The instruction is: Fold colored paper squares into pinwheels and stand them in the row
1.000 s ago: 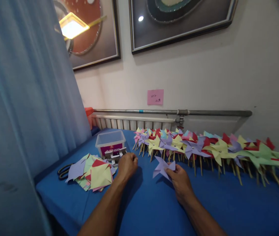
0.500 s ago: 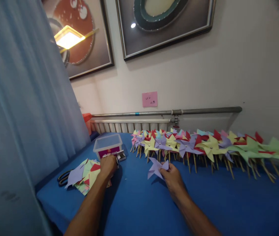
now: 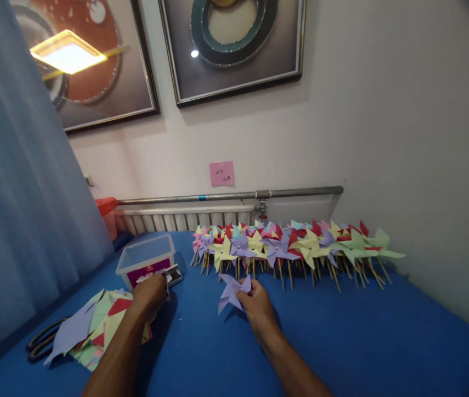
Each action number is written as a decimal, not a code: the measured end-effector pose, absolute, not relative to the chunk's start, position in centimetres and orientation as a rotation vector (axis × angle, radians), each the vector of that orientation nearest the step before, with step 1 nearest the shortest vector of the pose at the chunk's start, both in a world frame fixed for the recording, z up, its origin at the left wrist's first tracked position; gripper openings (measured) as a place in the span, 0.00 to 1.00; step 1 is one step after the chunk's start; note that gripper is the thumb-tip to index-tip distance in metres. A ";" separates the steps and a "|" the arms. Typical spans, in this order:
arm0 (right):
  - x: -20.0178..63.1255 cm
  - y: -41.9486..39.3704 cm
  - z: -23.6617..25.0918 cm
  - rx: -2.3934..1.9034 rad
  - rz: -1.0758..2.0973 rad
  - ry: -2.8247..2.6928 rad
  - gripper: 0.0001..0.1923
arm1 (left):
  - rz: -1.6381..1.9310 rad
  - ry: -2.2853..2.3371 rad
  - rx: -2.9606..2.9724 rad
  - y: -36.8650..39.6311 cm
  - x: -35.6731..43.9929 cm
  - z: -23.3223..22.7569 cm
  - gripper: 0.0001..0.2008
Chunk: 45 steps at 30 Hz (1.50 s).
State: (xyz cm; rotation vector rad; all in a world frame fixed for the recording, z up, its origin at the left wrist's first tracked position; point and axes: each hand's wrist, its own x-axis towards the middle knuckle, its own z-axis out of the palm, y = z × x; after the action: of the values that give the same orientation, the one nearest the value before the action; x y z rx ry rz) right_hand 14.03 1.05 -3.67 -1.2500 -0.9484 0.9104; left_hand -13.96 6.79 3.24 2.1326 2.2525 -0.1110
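Note:
My right hand [image 3: 257, 309] pinches a purple paper pinwheel [image 3: 231, 292] by one of its blades, just above the blue cloth. My left hand [image 3: 150, 292] is closed, its knuckles up, at a small open box [image 3: 174, 275] in front of a clear plastic tub [image 3: 145, 255] with a purple label. Its fingertips are hidden, so what they hold cannot be made out. Under and beside my left forearm lies a loose pile of coloured paper pieces [image 3: 75, 331]. Scissors with dark handles [image 3: 44, 339] stick out from beneath the pile.
Rows of finished pinwheels [image 3: 278, 249] on wooden sticks stretch along the back right of the blue-covered table [image 3: 209, 358]. Behind run a metal pipe [image 3: 300, 193] and a radiator [image 3: 168, 221]. A blue curtain [image 3: 19, 193] hangs at left, near a red basket [image 3: 107, 212].
The view has turned right, so the scene sits further left. Both hands stay at nearly the same places: the left at the small box, the right on the purple pinwheel.

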 end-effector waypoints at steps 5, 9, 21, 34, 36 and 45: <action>14.1 1.0 -3.8 -1.268 0.907 -0.961 0.14 | -0.083 2.246 2.173 6.3 -14.3 2.7 0.16; 14.3 1.2 -3.8 -1.296 0.902 -0.972 0.15 | -0.071 2.270 2.204 5.9 -14.6 2.8 0.19; 14.5 0.8 -3.0 -1.298 0.897 -0.970 0.17 | 0.244 1.836 2.357 4.8 -10.5 1.9 0.11; 14.6 0.7 -3.1 -1.297 0.894 -0.958 0.19 | 0.384 1.595 2.112 5.2 -10.9 1.2 0.08; 14.5 0.6 -3.0 -1.293 0.901 -0.956 0.19 | 0.377 1.595 2.087 5.0 -10.5 1.3 0.08; 14.4 0.3 -2.4 -1.330 0.882 -0.986 0.18 | 0.293 1.634 2.234 4.7 -9.4 0.7 0.09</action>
State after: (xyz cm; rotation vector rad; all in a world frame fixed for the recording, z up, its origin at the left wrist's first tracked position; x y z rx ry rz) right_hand 14.38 0.32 -2.42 -1.3303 -0.9865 0.8824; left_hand -9.42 4.67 0.73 2.2343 1.6343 0.2925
